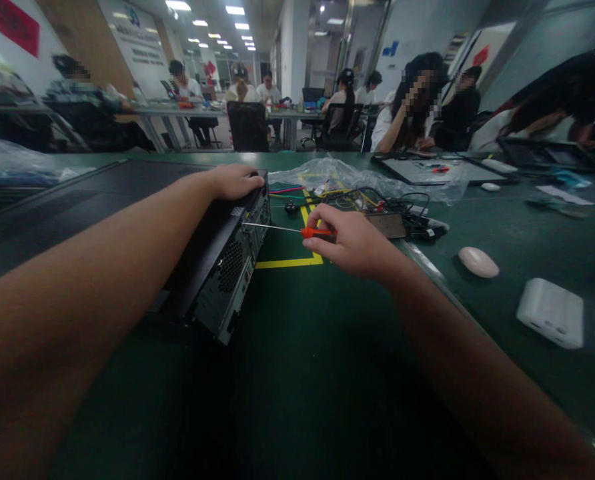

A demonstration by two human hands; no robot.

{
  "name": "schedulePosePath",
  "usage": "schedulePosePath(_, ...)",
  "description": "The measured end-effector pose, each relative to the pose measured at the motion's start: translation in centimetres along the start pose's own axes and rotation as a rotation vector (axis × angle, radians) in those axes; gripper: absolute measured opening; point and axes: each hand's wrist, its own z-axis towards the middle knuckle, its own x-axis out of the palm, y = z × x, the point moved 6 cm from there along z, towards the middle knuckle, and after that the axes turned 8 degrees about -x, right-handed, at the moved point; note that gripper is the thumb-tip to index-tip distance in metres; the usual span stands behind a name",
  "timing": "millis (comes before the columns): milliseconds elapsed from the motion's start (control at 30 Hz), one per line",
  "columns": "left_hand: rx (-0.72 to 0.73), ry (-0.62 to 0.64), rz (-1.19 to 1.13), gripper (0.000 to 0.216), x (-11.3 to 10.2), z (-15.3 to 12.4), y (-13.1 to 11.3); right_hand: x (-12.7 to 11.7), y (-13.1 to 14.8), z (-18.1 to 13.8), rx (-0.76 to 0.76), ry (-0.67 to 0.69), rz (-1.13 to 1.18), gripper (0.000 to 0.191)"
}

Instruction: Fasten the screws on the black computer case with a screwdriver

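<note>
A black desktop computer case (212, 260) lies flat on the green table mat (297, 373), its rear panel with vents and ports facing right. My left hand (235, 181) rests on the case's top far corner, fingers curled over the edge. My right hand (352, 240) is closed around the orange handle of a screwdriver (297, 231). The thin metal shaft points left and its tip touches the rear panel near the top edge.
Beyond my right hand lie tangled cables and a circuit board (385, 217) beside a clear plastic bag (347, 175). A white mouse (477, 261) and a white box (550, 312) sit to the right. Yellow tape (287, 263) marks the mat. Several people sit at tables behind.
</note>
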Motion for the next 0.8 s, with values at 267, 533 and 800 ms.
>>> schedulePosePath(267,-0.006,-0.002,-0.014,0.074,0.11,0.17,0.20,0.02,-0.03,-0.07,0.001,0.002,0.001,0.024)
schedulePosePath(533,-0.018,0.001,-0.009,0.073,0.02,-0.01,0.11,-0.04,0.06,-0.08,-0.007,0.000,0.012,0.024)
schedulePosePath(800,-0.010,0.003,-0.024,0.075,0.15,0.19,0.24,-0.07,0.08,-0.06,-0.008,-0.004,0.015,0.024)
